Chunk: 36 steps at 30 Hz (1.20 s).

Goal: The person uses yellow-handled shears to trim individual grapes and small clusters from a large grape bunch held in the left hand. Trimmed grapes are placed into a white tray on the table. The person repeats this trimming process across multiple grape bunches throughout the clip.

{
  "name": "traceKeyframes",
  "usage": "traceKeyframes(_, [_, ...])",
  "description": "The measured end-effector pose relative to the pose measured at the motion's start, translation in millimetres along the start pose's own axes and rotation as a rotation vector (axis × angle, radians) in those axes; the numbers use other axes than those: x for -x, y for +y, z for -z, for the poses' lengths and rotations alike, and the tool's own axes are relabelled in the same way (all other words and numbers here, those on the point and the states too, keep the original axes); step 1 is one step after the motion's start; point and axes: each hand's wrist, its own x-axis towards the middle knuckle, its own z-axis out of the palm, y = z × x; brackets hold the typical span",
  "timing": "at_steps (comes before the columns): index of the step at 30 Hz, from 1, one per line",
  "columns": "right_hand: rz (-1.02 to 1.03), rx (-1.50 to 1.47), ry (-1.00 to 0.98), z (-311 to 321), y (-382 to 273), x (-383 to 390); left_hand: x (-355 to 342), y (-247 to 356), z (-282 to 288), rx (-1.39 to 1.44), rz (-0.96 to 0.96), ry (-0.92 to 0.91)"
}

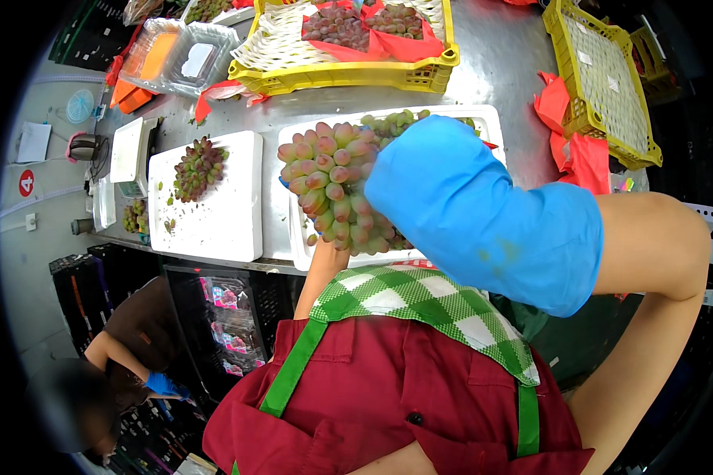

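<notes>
Above a steel worktop (499, 71), a blue-sleeved right arm (483, 214) hides its hand. A large pink-green grape bunch (333, 182) hangs over a white foam tray (293, 142); whether the fingers are closed on it cannot be told.

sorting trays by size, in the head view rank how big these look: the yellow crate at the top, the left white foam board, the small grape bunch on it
1. yellow crate, largest, though partly cut off at the top edge
2. white foam board, a bit smaller; fisheye bending makes the gap unsure
3. small grape bunch, clearly smallest
</notes>
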Motion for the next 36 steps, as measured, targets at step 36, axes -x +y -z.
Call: traceKeyframes(36, [-0.111, -2.333, 0.398, -102, 23, 0, -86, 52, -65, -0.313, -0.454, 0.569])
